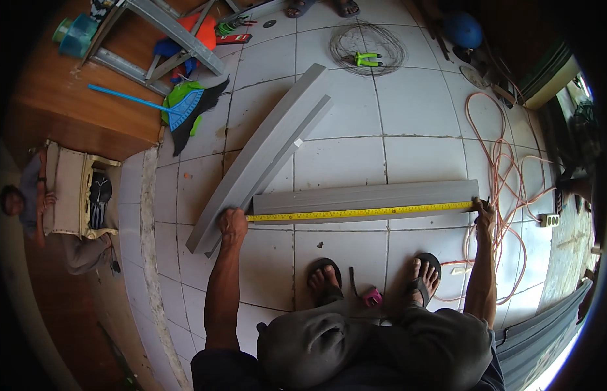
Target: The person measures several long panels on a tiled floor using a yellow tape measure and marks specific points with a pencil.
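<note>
Tape [362,212] runs stretched between both hands, lying along the near edge of a grey panel [365,194] flat on the tiled floor [421,111].

L hand [233,222]: closed down over the tape's left end, at the panel's left end, pressing it to the floor. Whether the tape case sits under the palm, can't tell. R hand [484,212]: fingers pinched on the tape's far end, at the panel's right corner. Exact grip is too small to read.

Handling, as I judge it: the tape is a thin steel blade, light, springy, stiff only while kept taut; it'll buckle or snap back if one end lets go. Edges can cut, so hold by the ends, not mid-span. The panel looks like a light, hollow plastic or sheet-metal strip w/ a ribbed face: long, so likely to flex and sag if lifted by one end. Best gripped at both ends or along the long edges. Smooth surface on glazed tile, prob. slides easily.

Just beyond L hand, two more long strips [264,153] lie angled away, one on the other. Near R hand an orange cord [505,163] loops on the floor. Between the feet, a small pink item [372,297], unclear what.
</note>
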`<state>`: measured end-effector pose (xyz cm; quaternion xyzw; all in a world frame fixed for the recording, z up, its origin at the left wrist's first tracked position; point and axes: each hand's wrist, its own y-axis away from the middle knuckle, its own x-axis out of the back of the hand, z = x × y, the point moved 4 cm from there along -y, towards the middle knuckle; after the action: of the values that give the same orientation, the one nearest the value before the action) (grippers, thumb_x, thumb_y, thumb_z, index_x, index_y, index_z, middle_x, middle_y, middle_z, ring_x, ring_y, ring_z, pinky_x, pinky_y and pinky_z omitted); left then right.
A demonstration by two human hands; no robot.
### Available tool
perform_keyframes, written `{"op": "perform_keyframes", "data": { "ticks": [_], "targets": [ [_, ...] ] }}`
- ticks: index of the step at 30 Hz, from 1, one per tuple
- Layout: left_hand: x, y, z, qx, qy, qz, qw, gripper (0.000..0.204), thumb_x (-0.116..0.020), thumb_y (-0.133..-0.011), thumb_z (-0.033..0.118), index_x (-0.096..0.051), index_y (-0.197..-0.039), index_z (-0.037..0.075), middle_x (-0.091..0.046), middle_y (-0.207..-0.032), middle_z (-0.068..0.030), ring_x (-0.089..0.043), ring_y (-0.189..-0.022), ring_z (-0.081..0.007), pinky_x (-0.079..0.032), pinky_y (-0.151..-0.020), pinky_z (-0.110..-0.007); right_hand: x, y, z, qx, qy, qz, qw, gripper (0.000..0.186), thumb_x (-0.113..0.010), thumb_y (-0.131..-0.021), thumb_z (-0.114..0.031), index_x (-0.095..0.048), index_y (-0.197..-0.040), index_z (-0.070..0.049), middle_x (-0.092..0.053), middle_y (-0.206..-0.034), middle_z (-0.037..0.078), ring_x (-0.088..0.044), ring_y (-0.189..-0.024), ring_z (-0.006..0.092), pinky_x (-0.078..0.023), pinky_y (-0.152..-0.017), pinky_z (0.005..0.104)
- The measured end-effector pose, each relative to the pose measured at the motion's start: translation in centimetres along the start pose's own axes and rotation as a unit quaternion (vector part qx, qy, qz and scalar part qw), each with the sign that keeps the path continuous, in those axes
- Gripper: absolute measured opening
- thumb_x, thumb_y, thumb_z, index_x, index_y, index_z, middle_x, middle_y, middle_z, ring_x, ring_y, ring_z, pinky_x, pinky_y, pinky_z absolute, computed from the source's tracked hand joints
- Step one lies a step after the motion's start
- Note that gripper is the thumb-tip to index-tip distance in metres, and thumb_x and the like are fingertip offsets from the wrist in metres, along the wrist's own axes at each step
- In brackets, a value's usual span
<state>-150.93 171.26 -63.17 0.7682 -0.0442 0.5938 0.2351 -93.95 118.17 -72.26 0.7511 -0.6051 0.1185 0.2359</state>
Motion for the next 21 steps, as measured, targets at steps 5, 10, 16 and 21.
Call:
{"op": "perform_keyframes", "data": {
  "ticks": [5, 10, 16, 21],
  "targets": [
    [-0.5, -0.6, -1.2, 0.015, -0.005, 0.009, 1.0, 0.02, -0.066, -0.087, 0.018, -0.074, -0.095, 0.001, -0.07, -0.096, -0.0237, -0.069, -0.094, -0.0396, -0.056, -0.083, -0.045, -0.9, 0.1, 0.0, -0.026, -0.012, -0.013, 0.999, 0.041, -0.072, -0.085, -0.047, -0.071, -0.097, -0.008, -0.063, -0.07, -0.002, -0.037, -0.045, 0.0046, -0.027, -0.04, 0.0224],
    [-0.6, -1.1, -1.2, 0.033, -0.002, -0.001, 0.999, 0.022, -0.071, -0.086, 0.024, -0.075, -0.094, 0.004, -0.071, -0.097, -0.0222, -0.069, -0.094, -0.0382, -0.056, -0.083, -0.043, -1.0, 0.5, -0.3, -0.018, -0.03, -0.018, 0.999, 0.043, -0.072, -0.085, -0.048, -0.073, -0.094, -0.006, -0.059, -0.067, -0.002, -0.039, -0.044, 0.0057, -0.03, -0.04, 0.0232],
    [0.1, -1.1, -0.7, 0.033, -0.007, -0.005, 0.999, 0.022, -0.069, -0.087, 0.021, -0.074, -0.095, 0.002, -0.07, -0.099, -0.0232, -0.069, -0.096, -0.0378, -0.056, -0.084, -0.043, -0.7, 0.6, -0.5, -0.053, -0.004, -0.045, 0.998, 0.042, -0.07, -0.086, -0.049, -0.072, -0.096, -0.009, -0.064, -0.073, -0.003, -0.04, -0.049, 0.0047, -0.029, -0.044, 0.021],
    [1.2, -0.4, 0.2, 0.027, -0.028, 0.003, 0.999, 0.022, -0.056, -0.091, 0.011, -0.074, -0.099, -0.001, -0.071, -0.1, -0.0221, -0.07, -0.096, -0.037, -0.057, -0.083, -0.043, -0.5, 1.6, -1.8, -0.043, 0.001, -0.039, 0.998, 0.041, -0.069, -0.087, -0.05, -0.071, -0.097, -0.01, -0.063, -0.074, -0.002, -0.041, -0.053, 0.0054, -0.032, -0.048, 0.0225]
  ]
}}
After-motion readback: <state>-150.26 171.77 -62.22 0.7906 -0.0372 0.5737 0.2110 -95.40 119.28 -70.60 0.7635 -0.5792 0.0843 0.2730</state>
